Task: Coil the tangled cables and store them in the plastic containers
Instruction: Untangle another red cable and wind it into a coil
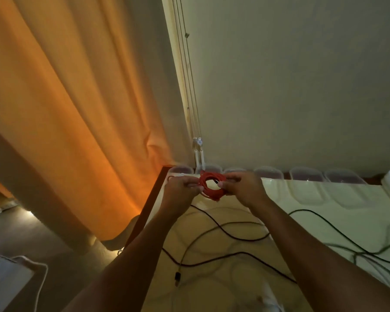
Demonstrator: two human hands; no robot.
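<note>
Holding up a red cable coil (211,184), wound into a tight ring with an open middle. Pinched at its left rim by the curled fingers and thumb of the left hand (180,190), and at its right rim in the same way by the right hand (243,188). Raised clear of the pale table (302,221) (hard to tell by how much).

Just behind the coil, a row of clear plastic containers (268,173) along the wall, mostly running off to its right, with one to its left. Below the coil and nearer the camera, loose black cables (234,235) looping across the tabletop, one ending in a dark plug (178,278). Well to the right of the coil, a green cable (347,237) trailing over the surface. Left of the coil, an orange curtain (77,109). Straight above the coil, white cord ends (198,152) hanging in the corner.
</note>
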